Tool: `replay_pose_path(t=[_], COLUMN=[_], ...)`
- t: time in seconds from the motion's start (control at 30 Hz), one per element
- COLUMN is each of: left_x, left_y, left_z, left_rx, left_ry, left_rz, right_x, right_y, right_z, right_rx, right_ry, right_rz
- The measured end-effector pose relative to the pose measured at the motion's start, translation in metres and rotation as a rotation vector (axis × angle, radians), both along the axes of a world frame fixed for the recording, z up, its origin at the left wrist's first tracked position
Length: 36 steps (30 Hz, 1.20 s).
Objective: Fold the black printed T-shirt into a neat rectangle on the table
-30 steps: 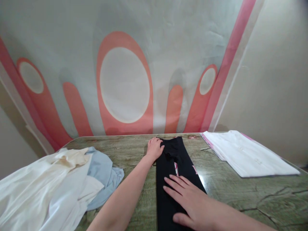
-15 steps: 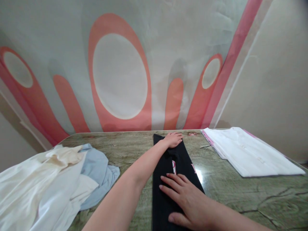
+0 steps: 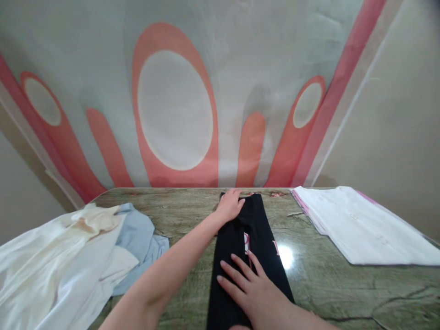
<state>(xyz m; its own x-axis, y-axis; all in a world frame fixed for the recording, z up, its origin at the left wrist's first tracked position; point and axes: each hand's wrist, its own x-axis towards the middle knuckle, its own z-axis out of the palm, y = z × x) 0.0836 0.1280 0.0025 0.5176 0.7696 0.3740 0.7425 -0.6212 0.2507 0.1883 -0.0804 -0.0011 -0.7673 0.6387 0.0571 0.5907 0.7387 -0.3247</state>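
A black garment [image 3: 250, 247] lies in a long strip from the table's [image 3: 343, 288] far edge to its near edge, its near end cut off. The left hand [image 3: 229, 206] rests flat on its far end, fingers together; the right hand [image 3: 250, 293] presses mid-strip, fingers spread. The pink print between the folds is unreadable.

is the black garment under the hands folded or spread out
Folded: the black fabric garment lies as a narrow long strip on the green marbled table, left hand and right hand flat on it.
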Motion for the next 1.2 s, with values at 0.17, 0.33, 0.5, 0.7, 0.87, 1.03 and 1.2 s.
replay_pose_path(t=[0.17, 0.33, 0.5, 0.7, 0.87, 1.03, 1.2], left_x=[-0.041, -0.046, -0.047, -0.045, -0.045, -0.046, -0.046], left_y=[-0.064, -0.094, -0.093, -0.100, -0.101, -0.099, -0.100], left_z=[0.002, -0.002, -0.002, -0.006, -0.009, -0.009, -0.007], left_rx=[-0.048, -0.052, -0.055, -0.041, -0.017, -0.019, -0.023], left_ry=[-0.084, -0.097, -0.023, -0.015, -0.028, -0.007, 0.011], left_rz=[0.019, 0.008, -0.061, -0.116, -0.182, -0.217, -0.205], right_x=[0.001, -0.001, -0.002, 0.025, 0.037, 0.023, 0.035], right_y=[0.003, 0.003, -0.005, 0.031, 0.085, 0.105, 0.117], right_z=[-0.003, 0.009, 0.027, 0.029, 0.021, -0.008, -0.026], right_rx=[-0.011, -0.095, -0.155, 0.073, 0.171, 0.162, 0.084], right_ry=[0.010, 0.026, 0.087, 0.374, 0.430, 0.387, 0.548], right_rz=[0.019, 0.015, -0.031, -0.443, -0.555, -0.556, -0.788])
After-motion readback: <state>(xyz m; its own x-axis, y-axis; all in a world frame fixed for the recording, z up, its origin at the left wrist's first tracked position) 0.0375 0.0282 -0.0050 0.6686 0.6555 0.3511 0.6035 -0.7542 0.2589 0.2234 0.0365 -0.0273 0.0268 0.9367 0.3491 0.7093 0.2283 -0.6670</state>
